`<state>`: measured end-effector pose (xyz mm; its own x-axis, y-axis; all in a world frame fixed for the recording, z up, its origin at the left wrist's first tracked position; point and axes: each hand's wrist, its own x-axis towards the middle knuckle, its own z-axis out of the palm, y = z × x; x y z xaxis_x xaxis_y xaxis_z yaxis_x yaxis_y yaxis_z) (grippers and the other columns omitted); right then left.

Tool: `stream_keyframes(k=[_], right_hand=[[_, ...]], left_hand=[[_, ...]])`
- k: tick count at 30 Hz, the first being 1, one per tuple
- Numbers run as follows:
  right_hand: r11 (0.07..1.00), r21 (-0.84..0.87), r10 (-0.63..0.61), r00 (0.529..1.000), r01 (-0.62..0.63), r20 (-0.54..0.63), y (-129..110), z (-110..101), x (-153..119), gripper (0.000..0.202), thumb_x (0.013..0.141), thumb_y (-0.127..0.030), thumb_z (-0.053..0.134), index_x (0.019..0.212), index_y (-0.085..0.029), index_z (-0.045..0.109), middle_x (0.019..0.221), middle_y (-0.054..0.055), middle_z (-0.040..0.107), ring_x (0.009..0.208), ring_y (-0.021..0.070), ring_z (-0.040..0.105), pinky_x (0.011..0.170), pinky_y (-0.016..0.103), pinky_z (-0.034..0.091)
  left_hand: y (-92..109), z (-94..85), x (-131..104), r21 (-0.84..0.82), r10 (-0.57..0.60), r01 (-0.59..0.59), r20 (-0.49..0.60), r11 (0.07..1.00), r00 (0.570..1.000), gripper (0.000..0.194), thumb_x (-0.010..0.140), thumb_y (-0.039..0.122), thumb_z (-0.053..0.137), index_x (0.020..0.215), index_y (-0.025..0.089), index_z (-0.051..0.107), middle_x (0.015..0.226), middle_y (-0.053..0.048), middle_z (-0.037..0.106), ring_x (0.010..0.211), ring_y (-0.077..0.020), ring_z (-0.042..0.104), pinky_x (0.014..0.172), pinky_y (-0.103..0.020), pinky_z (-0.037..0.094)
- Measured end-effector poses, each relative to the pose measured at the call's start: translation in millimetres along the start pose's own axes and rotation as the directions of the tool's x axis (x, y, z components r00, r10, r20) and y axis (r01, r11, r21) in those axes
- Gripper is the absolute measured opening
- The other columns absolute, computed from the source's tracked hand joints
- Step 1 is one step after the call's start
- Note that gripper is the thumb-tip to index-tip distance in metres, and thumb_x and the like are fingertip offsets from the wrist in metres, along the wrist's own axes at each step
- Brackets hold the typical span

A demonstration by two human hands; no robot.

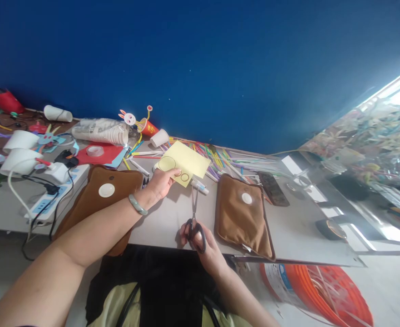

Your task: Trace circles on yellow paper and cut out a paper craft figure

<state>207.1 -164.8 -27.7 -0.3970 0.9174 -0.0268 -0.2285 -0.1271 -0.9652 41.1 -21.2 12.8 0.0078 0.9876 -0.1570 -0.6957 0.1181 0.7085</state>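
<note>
Head view: we are pinching a pale yellow, flat paper sheet (pixel 191 158) in our left hand (pixel 161 182), the thumb pressing on top and the other fingers hiding beneath. The sheet is sitting ahead of us, over the middle of a pale grey, smooth tabletop (pixel 165 227); its far edge is slanting down to the right and a near corner is pointing back toward us. One larger drawn circle is showing left of our thumb tip, a smaller one right of it. Our right hand (pixel 210 252) is curling around the loops of black-handled metal scissors (pixel 194 211), whose long axis is running almost straight away from us, the tips pointing toward the sheet's near side and the blades standing slightly parted. Just by the tips, a small white-and-blue tube (pixel 203 188) is lying aslant; we cannot tell whether they are touching. Our left forearm is crossing over a brown, soft fabric pouch (pixel 94 195), while a second brown pouch (pixel 237 218) is resting right of the scissors, beside a dark, rectangular phone (pixel 274 188).
</note>
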Motion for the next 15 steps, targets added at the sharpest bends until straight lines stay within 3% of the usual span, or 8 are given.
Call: stream_keyframes(k=[7, 15], right_hand=[[0.999, -0.044, -0.012, 1.0, 0.012, -0.004, -0.7, 2.2, 3.3, 0.05, 0.087, -0.068, 0.061, 0.089, -0.018, 0.059, 0.078, 0.003, 0.056, 0.07, 0.0161, 0.052, 0.067, 0.031, 0.045], [0.992, -0.122, -0.018, 0.999, 0.013, -0.04, 5.7, 1.9, 7.5, 0.056, 0.086, -0.074, 0.057, 0.092, -0.018, 0.062, 0.076, 0.004, 0.06, 0.069, 0.0174, 0.056, 0.066, 0.031, 0.046]], left_hand=[[-0.1, -2.5, 1.7, 0.047, -0.02, 0.024, -0.079, 0.999, 0.997, 0.028, 0.051, 0.011, 0.084, 0.073, 0.013, 0.067, 0.078, -0.002, 0.072, 0.076, -0.0143, 0.065, 0.068, -0.026, 0.048], [-3.5, -4.7, 1.2, -0.005, -0.026, 0.026, -0.058, 1.0, 0.998, 0.027, 0.061, 0.026, 0.082, 0.081, 0.015, 0.067, 0.08, -0.003, 0.072, 0.071, -0.0139, 0.065, 0.056, -0.023, 0.044]])
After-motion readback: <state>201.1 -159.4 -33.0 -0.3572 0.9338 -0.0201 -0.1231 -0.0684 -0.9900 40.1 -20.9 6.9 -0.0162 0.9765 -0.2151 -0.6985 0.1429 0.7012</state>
